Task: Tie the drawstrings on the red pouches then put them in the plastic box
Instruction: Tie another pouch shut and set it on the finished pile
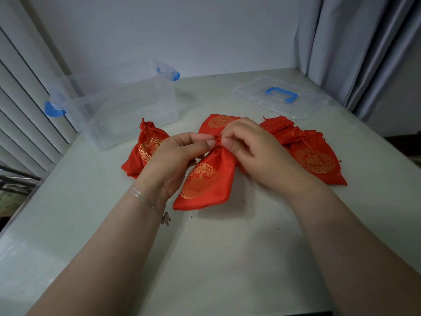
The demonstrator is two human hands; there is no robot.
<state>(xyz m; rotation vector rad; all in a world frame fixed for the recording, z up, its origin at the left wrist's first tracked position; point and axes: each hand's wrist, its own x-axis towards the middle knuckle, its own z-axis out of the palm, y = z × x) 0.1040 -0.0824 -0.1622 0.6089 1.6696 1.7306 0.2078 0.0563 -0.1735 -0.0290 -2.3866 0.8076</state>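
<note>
A red pouch with a gold round pattern (205, 183) lies on the table in front of me, its gathered neck pointing away. My left hand (175, 156) and my right hand (252, 147) meet at that neck and pinch its drawstring between thumb and fingers. Another red pouch (215, 123) lies just behind my hands. To the left sits a pouch with a cinched neck (145, 144). A pile of several red pouches (314, 156) lies to the right. The clear plastic box (118, 106) with blue latches stands open at the back left.
The box's clear lid (282, 96) with a blue handle lies at the back right. A white slatted panel (20, 115) borders the table's left side and grey curtains (364, 42) hang at the right. The pale table (216, 258) reaches forward beneath my forearms.
</note>
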